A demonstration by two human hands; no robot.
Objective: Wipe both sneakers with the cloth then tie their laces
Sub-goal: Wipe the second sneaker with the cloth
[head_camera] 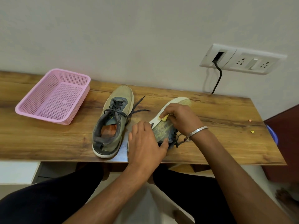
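Observation:
Two olive-green sneakers with white soles lie on a wooden table (48,139). The left sneaker (113,123) stands upright, its dark laces loose and trailing to the right. The right sneaker (163,126) is tipped on its side, sole facing left. My left hand (145,143) grips its heel end. My right hand (179,117) holds a small yellow cloth (165,118) pressed against the white sole edge near the middle. Most of the cloth is hidden under my fingers. A metal bangle sits on my right wrist.
A pink perforated plastic basket (53,96) stands at the table's back left. A wall socket panel (242,59) with a black cable sits behind the table on the right. Two small yellow and pink bits (252,131) lie near the right edge. My legs are below the table.

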